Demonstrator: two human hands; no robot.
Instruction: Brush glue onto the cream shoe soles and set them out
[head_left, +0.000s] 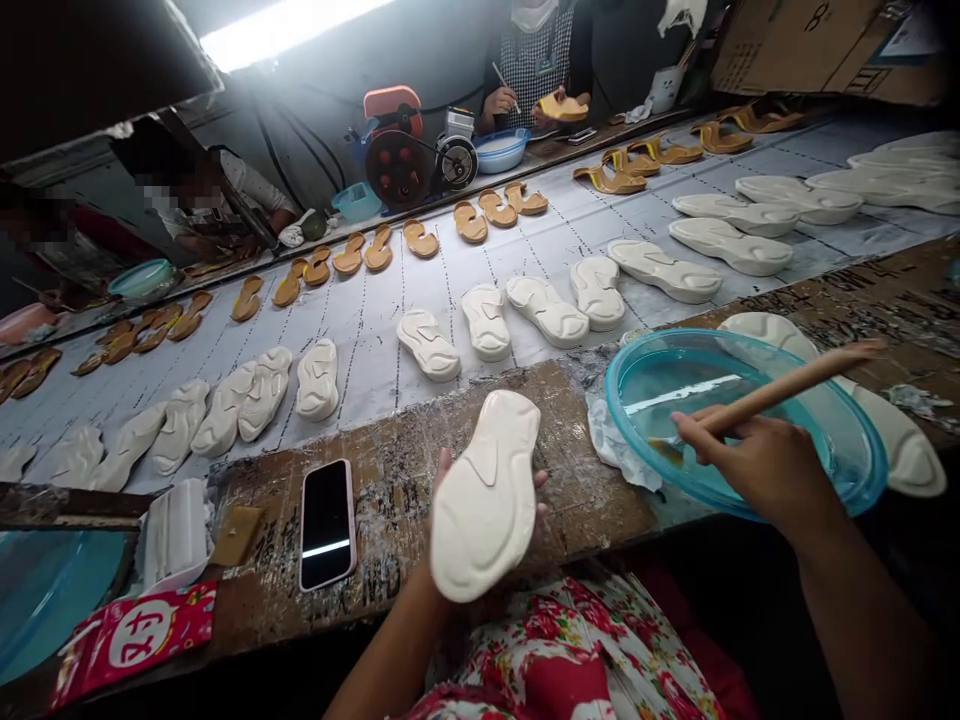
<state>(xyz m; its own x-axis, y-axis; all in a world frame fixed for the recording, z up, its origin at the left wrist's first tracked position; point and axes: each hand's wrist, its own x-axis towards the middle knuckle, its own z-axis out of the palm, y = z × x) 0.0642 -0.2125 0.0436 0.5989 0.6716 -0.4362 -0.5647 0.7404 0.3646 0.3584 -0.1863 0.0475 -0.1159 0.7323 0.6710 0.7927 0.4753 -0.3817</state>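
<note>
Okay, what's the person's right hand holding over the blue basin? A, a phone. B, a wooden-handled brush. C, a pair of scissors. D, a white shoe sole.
B. The right hand grips a wooden-handled brush, with its tip reaching down inside the blue plastic basin.

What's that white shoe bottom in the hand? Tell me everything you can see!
The white shoe sole is foot-shaped, wider at one end and narrower in the middle, with smooth raised curving ridges. It looks like moulded foam or rubber. It stands tilted, held in the left hand, whose fingers show at its edges, over a worn wooden workbench.
</note>
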